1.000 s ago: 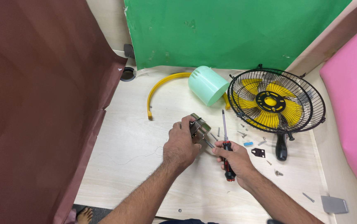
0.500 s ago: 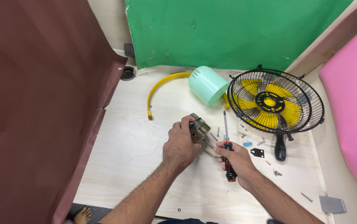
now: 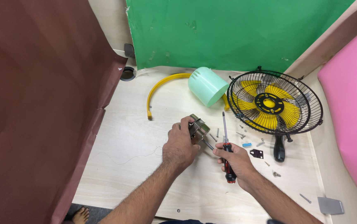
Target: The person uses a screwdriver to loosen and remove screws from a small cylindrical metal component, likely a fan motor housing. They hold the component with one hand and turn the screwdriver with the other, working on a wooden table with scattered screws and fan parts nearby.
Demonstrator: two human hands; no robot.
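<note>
Motor block (image 3: 198, 128) sits clasped in our left hand (image 3: 180, 145); our right hand (image 3: 235, 159) grips a screwdriver (image 3: 226, 146) just beside it, palm hiding most of the handle.

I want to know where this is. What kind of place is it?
Probably a small repair or recording corner: a pale wooden table walled by green, brown and pink sheets, with a fan, loose screws and a screwdriver on it.

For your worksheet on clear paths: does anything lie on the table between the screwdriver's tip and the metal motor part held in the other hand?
Nothing visible does. The screwdriver in the right hand points up beside the metal motor part gripped by the left hand. Loose screws lie just under that gap.
</note>
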